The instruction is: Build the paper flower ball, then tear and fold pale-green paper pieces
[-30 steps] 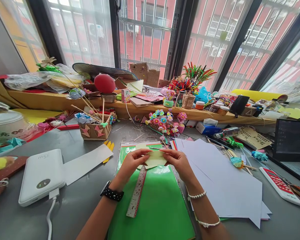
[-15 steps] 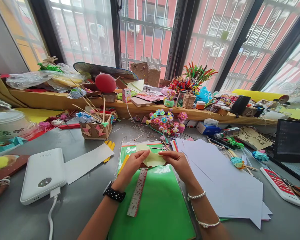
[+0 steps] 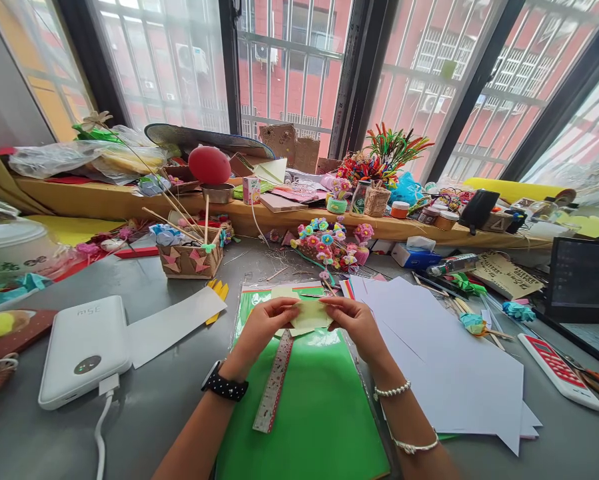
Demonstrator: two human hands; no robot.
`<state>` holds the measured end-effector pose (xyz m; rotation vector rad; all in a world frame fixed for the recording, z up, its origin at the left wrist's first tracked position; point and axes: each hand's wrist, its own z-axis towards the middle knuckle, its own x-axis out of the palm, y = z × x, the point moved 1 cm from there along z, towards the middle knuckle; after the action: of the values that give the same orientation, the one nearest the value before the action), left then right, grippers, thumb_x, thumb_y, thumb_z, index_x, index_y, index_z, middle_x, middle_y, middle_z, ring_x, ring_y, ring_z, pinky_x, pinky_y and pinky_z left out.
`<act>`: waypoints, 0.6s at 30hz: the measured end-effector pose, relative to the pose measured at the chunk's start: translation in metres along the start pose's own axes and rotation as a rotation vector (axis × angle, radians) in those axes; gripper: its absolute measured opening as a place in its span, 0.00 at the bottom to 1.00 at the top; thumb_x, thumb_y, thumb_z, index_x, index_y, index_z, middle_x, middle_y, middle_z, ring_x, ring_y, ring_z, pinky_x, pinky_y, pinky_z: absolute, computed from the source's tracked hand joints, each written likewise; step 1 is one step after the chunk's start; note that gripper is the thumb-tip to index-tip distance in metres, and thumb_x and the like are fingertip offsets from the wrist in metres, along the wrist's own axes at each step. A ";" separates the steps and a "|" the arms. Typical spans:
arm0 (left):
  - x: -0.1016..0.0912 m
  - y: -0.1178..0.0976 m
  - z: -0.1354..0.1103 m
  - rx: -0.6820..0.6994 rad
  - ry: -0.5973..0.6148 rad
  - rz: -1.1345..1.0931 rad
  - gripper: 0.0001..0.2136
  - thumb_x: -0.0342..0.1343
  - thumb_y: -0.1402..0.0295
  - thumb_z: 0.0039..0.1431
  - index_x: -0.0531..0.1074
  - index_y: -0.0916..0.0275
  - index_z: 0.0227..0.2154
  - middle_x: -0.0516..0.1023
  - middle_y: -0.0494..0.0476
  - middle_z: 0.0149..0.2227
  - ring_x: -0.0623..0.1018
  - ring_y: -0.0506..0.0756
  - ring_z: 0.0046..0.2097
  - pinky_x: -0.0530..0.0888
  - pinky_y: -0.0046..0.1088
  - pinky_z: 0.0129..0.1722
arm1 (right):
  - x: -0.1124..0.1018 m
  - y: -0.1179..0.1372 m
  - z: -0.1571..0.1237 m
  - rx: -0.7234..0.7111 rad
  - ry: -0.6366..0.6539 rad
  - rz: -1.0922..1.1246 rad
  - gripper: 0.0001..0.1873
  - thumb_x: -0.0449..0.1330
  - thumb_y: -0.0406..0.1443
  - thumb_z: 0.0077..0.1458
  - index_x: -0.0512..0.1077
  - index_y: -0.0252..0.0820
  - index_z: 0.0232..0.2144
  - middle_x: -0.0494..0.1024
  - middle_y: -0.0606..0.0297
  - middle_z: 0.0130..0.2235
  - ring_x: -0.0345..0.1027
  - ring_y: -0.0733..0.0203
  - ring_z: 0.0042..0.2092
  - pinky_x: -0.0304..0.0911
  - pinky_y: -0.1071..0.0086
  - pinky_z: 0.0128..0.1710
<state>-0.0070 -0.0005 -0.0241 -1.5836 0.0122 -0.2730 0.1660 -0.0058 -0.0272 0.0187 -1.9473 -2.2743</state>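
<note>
A small piece of pale yellow paper (image 3: 311, 316) is stretched between my two hands, just above a green sheet (image 3: 319, 400) in a clear sleeve. My left hand (image 3: 266, 325) pinches its left side between thumb and fingers. On the opposite edge, my right hand (image 3: 355, 325) pinches the paper the same way. Below the paper, a patterned ruler (image 3: 273, 387) lies slanted on the green sheet. Scissors (image 3: 312, 295) rest just beyond the hands, partly hidden, beside another pale yellow piece (image 3: 283, 292).
White sheets (image 3: 454, 367) spread at the right, near a red-and-white calculator (image 3: 560, 370) and a laptop (image 3: 584, 280). At left lie a white power bank (image 3: 86, 350) with its cable and a pale strip (image 3: 176, 327). A cardboard box (image 3: 192, 261) with sticks and crocheted flowers (image 3: 324, 240) stand behind.
The paper's left part has come up between the fingertips, and both hands hold it flatter. My left hand's fingers have shifted along its edge. The ruler has stayed put.
</note>
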 end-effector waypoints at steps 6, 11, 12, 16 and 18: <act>0.003 0.000 -0.004 -0.036 -0.010 -0.027 0.12 0.60 0.67 0.40 0.75 0.66 0.30 0.77 0.58 0.32 0.75 0.55 0.33 0.72 0.28 0.32 | 0.000 -0.001 -0.001 -0.011 0.027 -0.036 0.09 0.59 0.35 0.43 0.76 0.42 0.29 0.74 0.68 0.25 0.65 0.69 0.23 0.64 0.74 0.23; 0.004 -0.002 -0.005 -0.065 0.016 -0.073 0.13 0.60 0.66 0.39 0.75 0.66 0.31 0.76 0.57 0.32 0.74 0.55 0.35 0.72 0.30 0.35 | -0.001 -0.001 -0.001 -0.076 0.040 -0.097 0.08 0.57 0.33 0.44 0.76 0.43 0.28 0.77 0.66 0.29 0.65 0.68 0.26 0.66 0.74 0.24; 0.004 -0.002 -0.005 -0.063 0.023 -0.071 0.13 0.61 0.66 0.38 0.74 0.66 0.30 0.76 0.57 0.32 0.74 0.55 0.35 0.72 0.31 0.35 | -0.001 -0.002 0.000 -0.087 0.045 -0.111 0.09 0.57 0.33 0.44 0.76 0.43 0.28 0.77 0.66 0.30 0.66 0.68 0.26 0.66 0.74 0.25; 0.004 0.000 -0.002 -0.084 0.022 -0.063 0.14 0.59 0.62 0.40 0.74 0.66 0.29 0.75 0.56 0.31 0.74 0.54 0.35 0.73 0.31 0.35 | 0.000 -0.002 -0.001 -0.113 0.067 -0.135 0.10 0.56 0.32 0.45 0.76 0.44 0.29 0.77 0.66 0.32 0.66 0.68 0.27 0.66 0.74 0.25; 0.003 0.003 0.000 -0.107 0.031 -0.063 0.14 0.58 0.61 0.42 0.74 0.67 0.29 0.75 0.57 0.31 0.74 0.54 0.34 0.73 0.31 0.35 | 0.001 -0.001 -0.001 -0.115 0.080 -0.133 0.10 0.56 0.32 0.45 0.76 0.44 0.29 0.77 0.66 0.32 0.67 0.68 0.27 0.66 0.74 0.25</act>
<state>-0.0035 -0.0015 -0.0263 -1.6879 0.0004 -0.3508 0.1647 -0.0068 -0.0287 0.2298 -1.8244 -2.4242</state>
